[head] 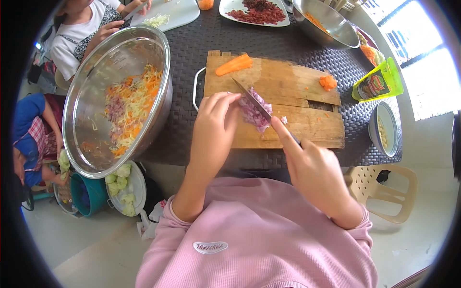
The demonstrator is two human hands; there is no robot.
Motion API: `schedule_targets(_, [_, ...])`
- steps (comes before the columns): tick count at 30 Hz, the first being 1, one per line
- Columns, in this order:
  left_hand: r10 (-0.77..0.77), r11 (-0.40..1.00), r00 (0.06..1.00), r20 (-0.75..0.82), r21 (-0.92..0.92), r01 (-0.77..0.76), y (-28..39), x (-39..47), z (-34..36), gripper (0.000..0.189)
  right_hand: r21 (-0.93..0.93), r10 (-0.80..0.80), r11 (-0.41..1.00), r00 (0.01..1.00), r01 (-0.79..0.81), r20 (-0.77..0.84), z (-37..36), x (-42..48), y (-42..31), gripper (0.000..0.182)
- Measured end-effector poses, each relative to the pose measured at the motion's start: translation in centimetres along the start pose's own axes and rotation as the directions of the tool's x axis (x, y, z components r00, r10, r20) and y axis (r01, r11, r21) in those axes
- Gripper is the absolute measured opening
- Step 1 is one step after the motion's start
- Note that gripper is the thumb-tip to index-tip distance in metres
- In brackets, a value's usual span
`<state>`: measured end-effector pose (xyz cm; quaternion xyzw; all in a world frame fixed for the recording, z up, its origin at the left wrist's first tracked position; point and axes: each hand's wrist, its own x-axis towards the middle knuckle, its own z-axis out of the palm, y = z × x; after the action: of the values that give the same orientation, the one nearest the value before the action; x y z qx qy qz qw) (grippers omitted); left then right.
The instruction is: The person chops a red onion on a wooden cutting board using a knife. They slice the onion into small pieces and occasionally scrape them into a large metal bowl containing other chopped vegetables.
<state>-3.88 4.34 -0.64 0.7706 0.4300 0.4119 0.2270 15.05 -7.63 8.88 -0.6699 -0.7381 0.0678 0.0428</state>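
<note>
My right hand (pixel 311 162) grips a kitchen knife (pixel 256 102), its index finger laid along the spine. The blade slants up and left across a heap of chopped red onion (pixel 252 117). Beside the heap, my left hand (pixel 216 126) has its fingertips close to the blade; whether they touch it is unclear. Beneath both lies a worn wooden cutting board (pixel 288 129) with a white handle on its left side. A cut carrot piece (pixel 233 64) rests near the board's far left corner, and diced carrot (pixel 327 82) sits at its right.
Left stands a large steel basin (pixel 162 90) of shredded vegetables. Behind are a plate of chopped red food (pixel 234 5) and a steel bowl (pixel 331 36). A green pouch (pixel 378 81) and small bowl (pixel 374 126) stand right. Two other people (pixel 68 46) work at left.
</note>
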Motion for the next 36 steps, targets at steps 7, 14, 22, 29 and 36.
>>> schedule_targets(7, [0.016,0.994,0.997,-0.077,0.109,-0.007,0.0,-0.3,0.8,0.020,0.041,-0.035,0.998,0.995,0.039,-0.092,3.6,-0.6,1.5,0.073])
schedule_targets(14, [0.031,0.994,0.998,-0.057,0.103,-0.025,-0.1,1.1,0.7,0.015,0.205,-0.011,0.978,0.999,0.020,-0.048,-1.0,1.0,2.4,0.060])
schedule_targets(22, [-0.040,0.997,0.990,-0.135,0.055,0.048,-0.4,0.6,0.7,0.016,0.085,-0.087,0.992,0.994,0.093,-0.069,-2.2,1.3,1.4,0.058])
schedule_targets(29, [-0.048,0.995,0.989,-0.137,0.076,0.059,-0.3,0.7,1.1,0.016,-0.027,-0.164,0.986,0.985,0.163,-0.046,-2.0,1.5,1.3,0.057])
schedule_targets(36, [-0.062,0.995,0.985,-0.162,0.064,0.074,-0.6,0.6,1.4,0.016,-0.008,-0.122,0.992,0.989,0.122,-0.083,2.2,0.1,1.9,0.065])
